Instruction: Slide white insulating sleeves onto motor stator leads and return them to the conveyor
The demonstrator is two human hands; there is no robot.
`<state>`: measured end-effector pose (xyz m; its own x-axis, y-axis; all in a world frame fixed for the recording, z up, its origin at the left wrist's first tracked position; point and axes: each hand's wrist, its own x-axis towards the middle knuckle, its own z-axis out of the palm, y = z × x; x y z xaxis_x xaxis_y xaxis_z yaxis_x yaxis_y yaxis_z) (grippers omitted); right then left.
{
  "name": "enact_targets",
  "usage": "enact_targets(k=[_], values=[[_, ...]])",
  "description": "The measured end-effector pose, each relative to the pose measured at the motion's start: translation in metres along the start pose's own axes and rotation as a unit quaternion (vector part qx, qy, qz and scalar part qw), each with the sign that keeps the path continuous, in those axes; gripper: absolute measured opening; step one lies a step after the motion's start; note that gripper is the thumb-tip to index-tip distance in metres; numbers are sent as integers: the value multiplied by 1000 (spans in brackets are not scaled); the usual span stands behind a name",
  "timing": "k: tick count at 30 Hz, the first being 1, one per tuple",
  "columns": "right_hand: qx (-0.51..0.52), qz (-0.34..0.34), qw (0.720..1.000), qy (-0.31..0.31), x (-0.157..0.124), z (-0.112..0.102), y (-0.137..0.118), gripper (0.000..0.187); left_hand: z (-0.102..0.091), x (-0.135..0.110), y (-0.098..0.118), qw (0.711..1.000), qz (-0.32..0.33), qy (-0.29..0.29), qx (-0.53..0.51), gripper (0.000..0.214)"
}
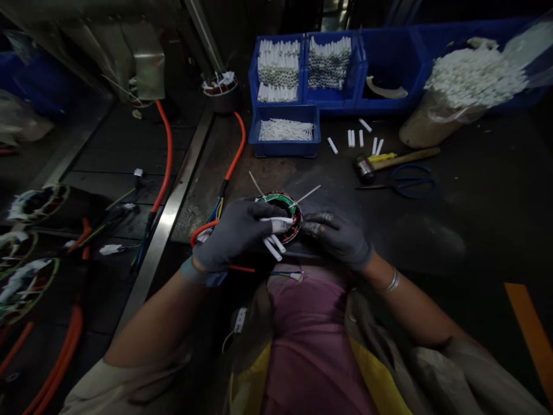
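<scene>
A round motor stator (288, 206) with copper windings and a green ring lies on the dark bench just in front of me. White cable ties stick up from it. My left hand (235, 233), in a grey glove, lies over its left side and is closed on several short white tubes (275, 239). My right hand (337, 236), also gloved, rests against the stator's right edge with fingers curled at the rim; what they pinch is hidden. An orange cable (235, 158) with coloured wires runs from the stator toward the back.
Blue bins (384, 63) at the back hold white tubes, and a small blue tray (286, 131) holds cable ties. Loose tubes, a hammer (395, 159) and scissors (408, 180) lie to the right. A bag of tubes (466, 86) stands far right. More stators (30, 202) sit left.
</scene>
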<state>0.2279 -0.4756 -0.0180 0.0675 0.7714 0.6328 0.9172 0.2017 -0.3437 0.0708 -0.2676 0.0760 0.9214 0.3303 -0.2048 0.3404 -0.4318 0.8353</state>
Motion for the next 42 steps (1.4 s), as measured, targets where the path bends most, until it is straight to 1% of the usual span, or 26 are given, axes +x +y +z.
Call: enact_targets(k=[3,6,10,14,16,19,21,24,26,28,29,30,32,34,36,37,39,40,42], values=[[19,3,1000,-2,4,0,-5,27,2,0,1,997,46,29,56,28],[15,22,999,-28,8,2,-9,29,7,1,-1,990,86,27,112,24],[-21,9,999,-34,11,2,-10,30,15,5,-3,982,112,44,148,22],[3,-5,999,-34,12,-3,-9,28,20,5,-3,978,123,70,155,20],[-6,-11,999,-41,12,-6,-9,28,23,4,-3,978,112,102,143,22],[-52,-35,997,-51,11,-12,-10,28,32,3,-3,978,76,173,87,21],[-72,-60,994,-65,14,-17,-12,28,40,4,-2,972,58,219,56,18],[-90,-95,986,-103,25,-22,-18,28,51,6,-2,961,55,267,39,12],[-104,-105,978,-146,38,-23,-22,26,54,7,-3,957,66,280,42,9],[-103,-79,972,-197,53,-23,-24,22,51,6,-5,958,76,271,52,12],[-91,-48,970,-218,60,-23,-24,19,47,3,-6,962,83,256,54,15],[-67,-9,970,-235,66,-22,-24,17,41,0,-7,967,93,233,55,19],[11,77,963,-257,72,-20,-21,16,26,-11,-10,977,120,162,68,30],[88,137,954,-250,72,-15,-19,19,12,-22,-14,980,146,92,101,40],[125,151,957,-214,65,-10,-19,19,5,-28,-17,976,159,52,141,44],[130,148,963,-185,62,-8,-19,16,5,-28,-18,974,161,44,154,44],[145,139,969,-142,56,-10,-22,11,10,-24,-19,972,155,57,169,41],[162,141,966,-142,54,-13,-23,11,15,-21,-20,971,148,75,175,39],[201,158,949,-185,57,-23,-25,21,25,-16,-20,965,131,117,192,37]])
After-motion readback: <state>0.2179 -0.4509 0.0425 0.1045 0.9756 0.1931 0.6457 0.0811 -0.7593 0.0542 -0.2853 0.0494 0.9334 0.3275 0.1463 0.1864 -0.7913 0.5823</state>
